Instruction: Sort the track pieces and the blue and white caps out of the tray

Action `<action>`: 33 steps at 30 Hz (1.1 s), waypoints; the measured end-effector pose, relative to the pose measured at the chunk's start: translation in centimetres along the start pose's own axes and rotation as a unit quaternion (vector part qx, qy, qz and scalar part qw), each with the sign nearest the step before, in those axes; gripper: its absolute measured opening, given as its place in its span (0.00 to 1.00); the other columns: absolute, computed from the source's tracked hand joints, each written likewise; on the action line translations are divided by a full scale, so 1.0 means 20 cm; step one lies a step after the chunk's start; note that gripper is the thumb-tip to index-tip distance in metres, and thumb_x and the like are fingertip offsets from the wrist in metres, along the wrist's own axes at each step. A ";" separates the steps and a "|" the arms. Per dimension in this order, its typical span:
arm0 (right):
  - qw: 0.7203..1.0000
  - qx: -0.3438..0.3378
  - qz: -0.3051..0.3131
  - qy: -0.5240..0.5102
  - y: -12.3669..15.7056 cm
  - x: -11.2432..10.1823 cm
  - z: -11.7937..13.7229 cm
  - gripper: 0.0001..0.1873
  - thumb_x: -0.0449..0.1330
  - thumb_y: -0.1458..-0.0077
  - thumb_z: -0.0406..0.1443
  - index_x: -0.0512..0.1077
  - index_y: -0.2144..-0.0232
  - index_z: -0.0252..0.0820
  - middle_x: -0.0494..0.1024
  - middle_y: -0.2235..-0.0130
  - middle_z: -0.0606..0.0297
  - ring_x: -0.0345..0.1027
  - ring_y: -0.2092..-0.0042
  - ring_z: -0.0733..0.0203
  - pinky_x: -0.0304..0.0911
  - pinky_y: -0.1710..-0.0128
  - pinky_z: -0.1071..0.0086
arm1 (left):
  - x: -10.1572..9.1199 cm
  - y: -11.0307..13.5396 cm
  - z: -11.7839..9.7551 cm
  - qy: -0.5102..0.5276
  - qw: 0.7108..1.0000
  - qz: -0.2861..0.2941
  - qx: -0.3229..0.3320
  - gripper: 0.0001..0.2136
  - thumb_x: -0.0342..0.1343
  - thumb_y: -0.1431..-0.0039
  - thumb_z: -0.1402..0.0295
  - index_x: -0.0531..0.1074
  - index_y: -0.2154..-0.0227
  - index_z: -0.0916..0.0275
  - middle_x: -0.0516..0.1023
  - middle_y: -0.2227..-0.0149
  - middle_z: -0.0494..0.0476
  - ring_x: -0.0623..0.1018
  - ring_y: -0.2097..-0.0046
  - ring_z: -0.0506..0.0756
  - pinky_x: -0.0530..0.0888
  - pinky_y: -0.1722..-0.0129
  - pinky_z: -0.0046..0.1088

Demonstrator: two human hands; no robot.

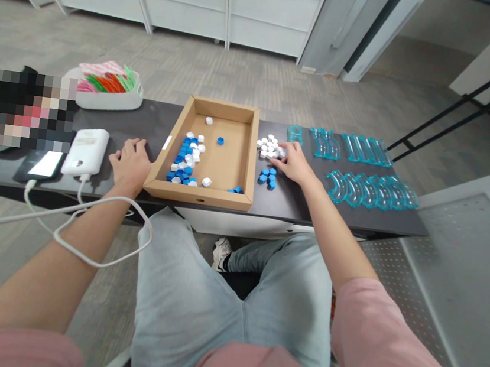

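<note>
My right hand (294,163) is at the right edge of a pile of small white hexagonal pieces (268,148), thumb and fingers closed around a white piece there. Just below that pile lies a small group of blue hexagonal pieces (267,178). To the left stands a shallow cardboard box (224,200), with mixed blue and white pieces (188,158) heaped along its left side and a few scattered loose. My left hand (130,163) rests on the table beside the box's left wall, fingers apart and holding nothing.
Clear teal curved plastic parts (371,191) and straight ones (365,149) lie in rows at right. On the left are a white power bank (85,152), a phone (42,163) and a white basket (112,100) of colourful strips. A white cable (96,263) loops over my left forearm.
</note>
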State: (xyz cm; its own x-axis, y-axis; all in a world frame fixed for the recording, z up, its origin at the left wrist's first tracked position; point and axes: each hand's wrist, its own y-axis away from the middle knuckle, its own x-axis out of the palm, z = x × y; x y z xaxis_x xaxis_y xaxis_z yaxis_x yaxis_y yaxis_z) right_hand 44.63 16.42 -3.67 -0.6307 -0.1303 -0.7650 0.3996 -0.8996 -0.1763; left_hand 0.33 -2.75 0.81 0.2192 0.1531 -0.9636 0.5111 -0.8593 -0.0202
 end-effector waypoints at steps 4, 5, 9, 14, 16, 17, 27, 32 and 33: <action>1.000 -0.008 0.007 0.004 -0.08 0.04 0.06 0.35 0.75 0.36 0.39 0.74 0.31 0.37 0.70 0.32 0.45 0.80 0.59 0.56 0.81 0.38 0.46 | -0.01 0.00 -0.01 0.000 1.000 0.000 -0.006 0.34 0.39 0.20 0.62 0.64 0.18 0.67 0.62 0.16 0.81 0.64 0.16 0.73 0.57 0.18 0.59; 1.000 -0.009 0.004 0.002 -0.09 0.04 0.07 0.35 0.75 0.36 0.39 0.74 0.30 0.37 0.70 0.32 0.44 0.79 0.59 0.56 0.81 0.38 0.47 | -0.01 0.01 -0.01 -0.001 1.000 0.001 -0.006 0.34 0.39 0.20 0.62 0.64 0.18 0.68 0.62 0.16 0.81 0.63 0.16 0.73 0.57 0.18 0.59; 0.999 -0.014 -0.030 -0.001 -0.04 0.02 0.11 0.32 0.72 0.32 0.42 0.75 0.31 0.39 0.72 0.32 0.45 0.76 0.62 0.58 0.81 0.42 0.50 | -0.01 0.01 -0.02 -0.006 1.000 0.000 -0.001 0.34 0.41 0.21 0.63 0.64 0.19 0.72 0.62 0.16 0.83 0.64 0.17 0.74 0.58 0.18 0.61; 0.998 -0.056 -0.016 0.027 0.21 -0.01 0.22 0.26 0.68 0.27 0.51 0.81 0.37 0.43 0.78 0.36 0.50 0.78 0.56 0.52 0.79 0.45 0.54 | -0.01 0.01 -0.02 -0.007 1.000 0.000 0.002 0.34 0.41 0.21 0.63 0.64 0.20 0.75 0.63 0.18 0.86 0.65 0.17 0.76 0.59 0.19 0.64; 0.995 -0.081 0.025 0.060 0.30 0.01 0.28 0.26 0.70 0.28 0.51 0.82 0.37 0.46 0.78 0.34 0.52 0.81 0.47 0.47 0.78 0.44 0.55 | -0.01 0.01 -0.01 -0.008 1.000 -0.002 0.004 0.34 0.41 0.20 0.61 0.64 0.20 0.76 0.63 0.18 0.86 0.65 0.18 0.76 0.59 0.19 0.64; 0.992 -0.087 0.043 0.078 0.34 0.01 0.31 0.24 0.70 0.28 0.51 0.82 0.37 0.48 0.79 0.34 0.53 0.80 0.43 0.44 0.78 0.44 0.55 | -0.01 0.01 -0.01 -0.009 1.000 -0.003 0.004 0.34 0.41 0.20 0.61 0.64 0.20 0.76 0.63 0.18 0.86 0.65 0.17 0.76 0.59 0.19 0.63; 0.989 -0.074 0.050 0.115 0.52 -0.07 0.26 0.18 0.67 0.27 0.46 0.83 0.40 0.50 0.82 0.37 0.53 0.81 0.39 0.42 0.80 0.43 0.53 | 0.01 0.01 0.01 -0.011 1.000 -0.005 0.008 0.35 0.40 0.20 0.58 0.63 0.19 0.73 0.61 0.17 0.85 0.63 0.17 0.75 0.57 0.19 0.61; 0.996 -0.067 -0.012 0.055 0.51 -0.15 0.29 0.23 0.66 0.26 0.50 0.82 0.36 0.48 0.80 0.36 0.52 0.80 0.54 0.48 0.79 0.47 0.51 | 0.02 0.00 0.01 -0.008 1.000 -0.011 0.002 0.33 0.41 0.19 0.60 0.64 0.19 0.70 0.63 0.17 0.83 0.64 0.17 0.74 0.57 0.19 0.58; 0.996 -0.076 -0.015 0.041 0.48 -0.15 0.33 0.22 0.65 0.24 0.50 0.82 0.38 0.47 0.80 0.38 0.52 0.78 0.58 0.51 0.78 0.48 0.52 | 0.02 0.00 0.01 -0.008 1.000 -0.011 0.002 0.33 0.41 0.19 0.61 0.64 0.20 0.70 0.63 0.17 0.83 0.64 0.17 0.74 0.57 0.19 0.58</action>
State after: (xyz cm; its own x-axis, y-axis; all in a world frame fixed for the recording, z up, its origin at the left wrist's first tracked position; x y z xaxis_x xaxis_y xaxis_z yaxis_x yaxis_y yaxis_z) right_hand 45.96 5.50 1.04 -0.5898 -0.0641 -0.8050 0.4814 -0.8283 -0.2867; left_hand 0.24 -2.75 0.38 0.1947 0.1641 -0.9670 0.5130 -0.8573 -0.0422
